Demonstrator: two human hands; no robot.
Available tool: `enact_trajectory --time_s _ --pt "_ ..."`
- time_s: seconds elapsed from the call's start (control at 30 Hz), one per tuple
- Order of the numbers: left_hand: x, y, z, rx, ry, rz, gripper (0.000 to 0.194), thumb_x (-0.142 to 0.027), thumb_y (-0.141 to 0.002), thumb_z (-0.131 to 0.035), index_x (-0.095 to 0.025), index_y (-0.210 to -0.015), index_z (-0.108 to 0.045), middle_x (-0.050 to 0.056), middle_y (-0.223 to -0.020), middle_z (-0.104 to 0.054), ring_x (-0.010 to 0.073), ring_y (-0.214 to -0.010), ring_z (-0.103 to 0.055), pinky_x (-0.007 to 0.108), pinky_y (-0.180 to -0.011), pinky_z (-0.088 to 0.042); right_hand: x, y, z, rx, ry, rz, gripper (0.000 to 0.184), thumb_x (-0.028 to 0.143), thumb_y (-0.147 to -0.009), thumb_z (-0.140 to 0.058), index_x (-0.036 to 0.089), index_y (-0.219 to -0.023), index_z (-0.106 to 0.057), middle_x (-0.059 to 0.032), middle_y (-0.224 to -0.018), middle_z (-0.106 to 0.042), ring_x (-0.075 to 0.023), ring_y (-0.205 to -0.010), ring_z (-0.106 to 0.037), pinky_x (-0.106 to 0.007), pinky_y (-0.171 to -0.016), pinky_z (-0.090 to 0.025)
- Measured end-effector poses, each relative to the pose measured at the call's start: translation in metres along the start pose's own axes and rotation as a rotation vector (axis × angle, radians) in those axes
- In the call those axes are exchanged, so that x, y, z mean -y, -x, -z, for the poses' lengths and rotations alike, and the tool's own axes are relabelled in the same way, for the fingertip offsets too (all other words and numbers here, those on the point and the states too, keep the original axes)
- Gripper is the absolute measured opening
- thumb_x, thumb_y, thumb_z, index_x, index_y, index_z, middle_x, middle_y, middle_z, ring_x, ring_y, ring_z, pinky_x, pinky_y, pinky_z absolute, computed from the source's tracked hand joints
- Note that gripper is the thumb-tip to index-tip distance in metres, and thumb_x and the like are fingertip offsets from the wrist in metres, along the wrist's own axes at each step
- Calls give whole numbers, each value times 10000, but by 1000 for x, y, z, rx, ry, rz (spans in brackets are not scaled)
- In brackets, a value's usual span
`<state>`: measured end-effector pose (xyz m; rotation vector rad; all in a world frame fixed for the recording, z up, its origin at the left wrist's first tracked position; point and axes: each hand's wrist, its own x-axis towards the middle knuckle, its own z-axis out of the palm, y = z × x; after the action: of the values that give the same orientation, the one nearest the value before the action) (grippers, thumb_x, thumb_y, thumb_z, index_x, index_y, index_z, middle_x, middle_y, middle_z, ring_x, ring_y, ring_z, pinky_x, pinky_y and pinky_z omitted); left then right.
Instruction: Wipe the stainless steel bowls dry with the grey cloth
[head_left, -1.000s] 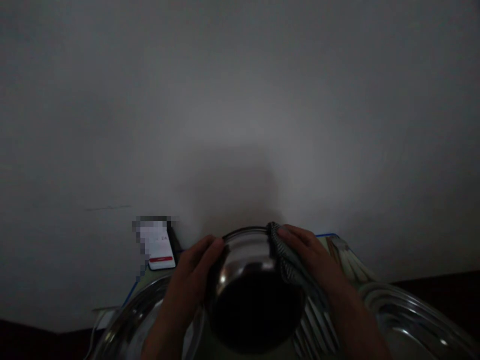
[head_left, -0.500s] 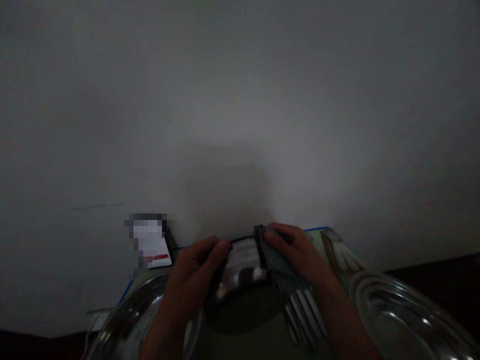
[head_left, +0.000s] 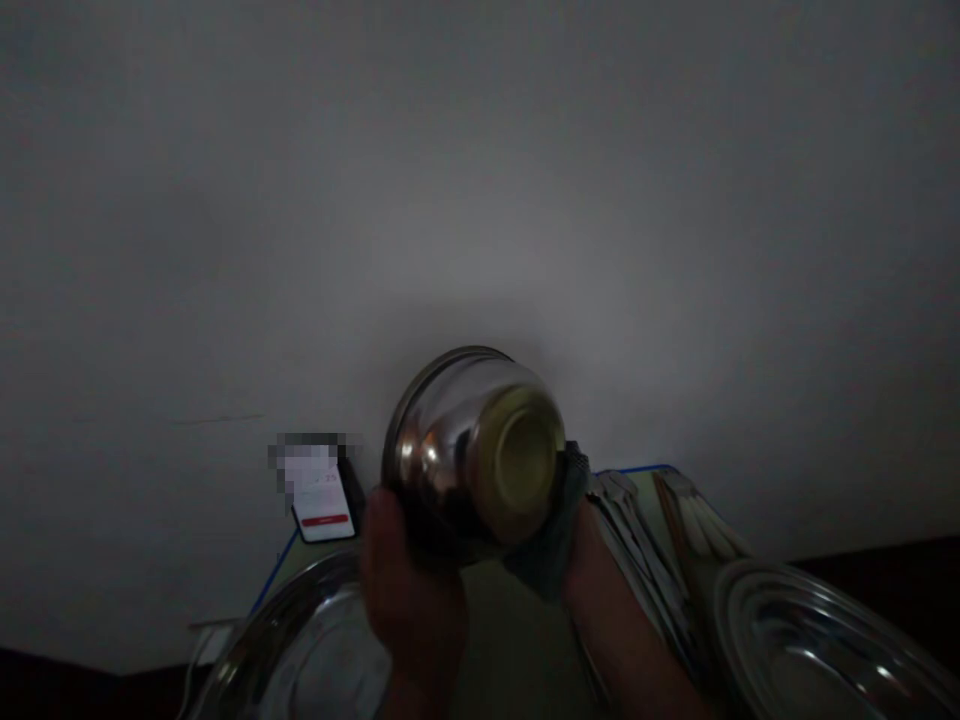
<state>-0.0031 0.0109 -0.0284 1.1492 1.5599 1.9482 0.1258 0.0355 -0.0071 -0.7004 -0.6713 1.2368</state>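
A shiny metal bowl (head_left: 439, 430) is held up tilted on its side, its yellowish round base facing right and toward me. My left hand (head_left: 412, 590) grips it from the lower left, with the thumb up against the rim. On the right side, a dark grey-green cloth (head_left: 547, 565) with a patterned edge is pressed against the bowl. My right hand (head_left: 589, 555) holds that cloth; its fingers are mostly hidden behind the cloth and bowl.
A large metal basin (head_left: 225, 680) stands at the lower left, with a phone (head_left: 322, 500) behind it leaning by the wall. Several forks and other cutlery (head_left: 645, 570) lie to the right, beside another stack of metal basins (head_left: 750, 610). A pale wall (head_left: 480, 200) rises close behind the table.
The bowl has been lifted and turned, so its base now faces right instead of toward me and down. My right hand with the cloth has moved lower, under its right side.
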Motion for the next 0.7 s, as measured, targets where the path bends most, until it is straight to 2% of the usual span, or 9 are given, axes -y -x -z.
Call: enact_trajectory --time_s 0.07,0.13,0.2,0.27,0.33,0.4,0.53,0.63,0.7 --pt "4 -6 3 48 -32 -63 328 -245 -604 -728 -266 -929 -692 14 -1048 -683 300 -1094 -561 370 -977 -401 3 -2 3 -4 44 -59 457 700 -657 -585 257 -638 -694 -97 -708 -730 -286 -932 -680 -412 -699 -550" --pt "4 -19 9 274 25 -20 287 -246 -586 -749 -275 -870 -727 9 -970 -723 287 -1001 -611 365 -922 -441 9 -8 11 -19 107 -124 512 749 -639 -548 254 -594 -674 -89 -635 -707 -282 -871 -688 -397 -676 -544" --pt "-1 -33 16 323 89 102 261 -257 -534 -781 -281 -789 -735 -1 -898 -736 281 -975 -618 348 -881 -462 15 -14 22 -34 168 -141 514 743 -661 -532 253 -587 -669 -61 -569 -679 -263 -797 -687 -371 -657 -535" --pt "-9 -44 19 368 88 153 198 -312 -609 -732 -272 -802 -739 9 -881 -743 272 -914 -631 347 -788 -493 22 -19 34 -33 221 -130 446 682 -674 -593 249 -636 -690 -30 -563 -670 -238 -744 -673 -339 -643 -521" --pt "-19 -49 18 423 52 215 162 -393 -698 -667 -241 -702 -724 28 -749 -724 246 -764 -630 328 -656 -497 29 -20 44 -8 301 -111 363 596 -662 -684 236 -705 -714 -10 -620 -683 -208 -716 -649 -300 -638 -500" --pt "-31 -47 15 525 -27 262 260 -452 -697 -671 -211 -602 -693 32 -645 -682 212 -648 -596 295 -559 -461 34 -17 49 74 458 -85 327 541 -680 -714 219 -736 -718 3 -677 -679 -171 -701 -619 -264 -643 -470" --pt "-53 -33 8 854 -206 255 359 -512 -725 -635 -186 -576 -652 -3 -537 -582 139 -521 -501 242 -482 -349 43 -6 50 346 758 -19 329 525 -781 -643 203 -726 -686 22 -691 -622 -130 -686 -556 -235 -634 -416" --pt "-61 -26 7 906 -155 272 370 -486 -739 -625 -170 -547 -615 -14 -504 -530 113 -493 -462 228 -472 -311 47 -1 48 411 780 42 319 509 -801 -634 204 -715 -665 33 -673 -588 -119 -667 -528 -226 -609 -397" --pt "-61 -26 7 848 -56 331 355 -461 -703 -668 -159 -527 -606 -19 -484 -512 94 -470 -446 212 -455 -295 46 -1 47 366 722 85 322 505 -805 -631 204 -694 -657 37 -659 -578 -113 -651 -521 -220 -594 -395"
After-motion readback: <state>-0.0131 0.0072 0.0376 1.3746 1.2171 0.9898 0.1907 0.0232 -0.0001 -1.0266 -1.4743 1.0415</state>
